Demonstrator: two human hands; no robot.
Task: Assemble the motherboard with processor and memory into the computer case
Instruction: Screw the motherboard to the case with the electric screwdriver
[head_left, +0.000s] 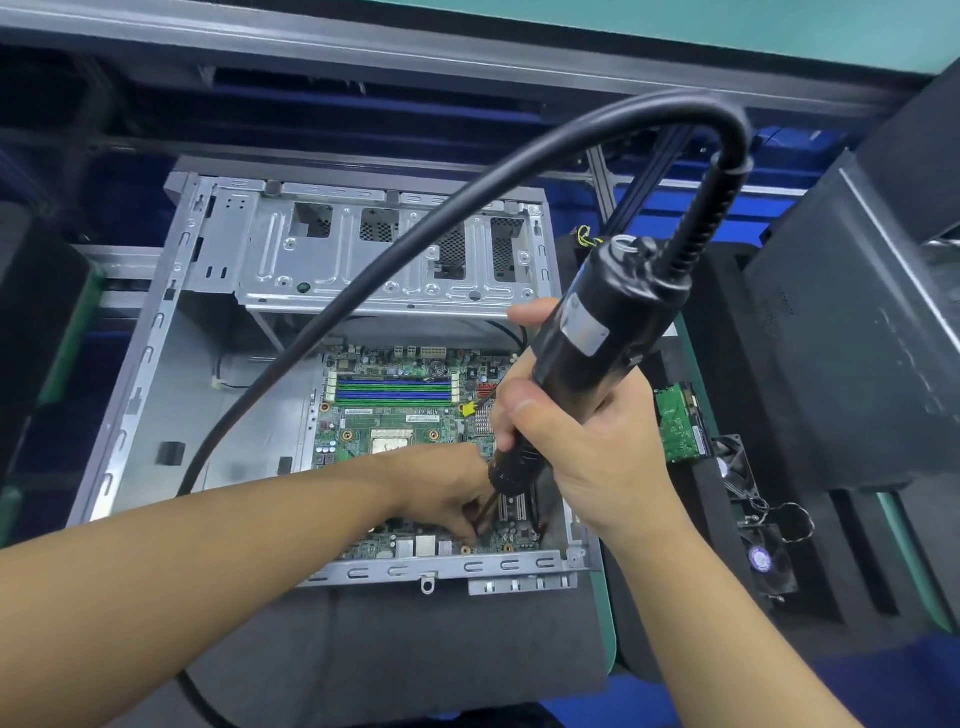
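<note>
Two hands are at work over the open computer case (156, 374), which lies flat on the dark surface (395, 649). The motherboard (395, 415) sits inside the case, toward its 4 o'clock corner, with its blue and green memory slots (395, 391) running across the far end and the processor socket (387, 444) near the board's middle.

Your right hand (576, 441) comes in from 5 o'clock, forearm angled up and wrist bent, with its grip wrapped firmly around the black electric screwdriver (587, 343). The tool tilts from 1 o'clock down to 7 o'clock, its bit aimed at the board's near edge. Its thick black cable (415, 234) arches overhead and drops toward 8 o'clock.

Your left hand (447, 493) reaches in from 8 o'clock, forearm nearly level, palm down. Its fingertips (475, 525) are pressed together right at the bit's tip; what they pinch there is too small to tell.

A loose green circuit board (678, 423) lies outside the case at 3 o'clock.
</note>
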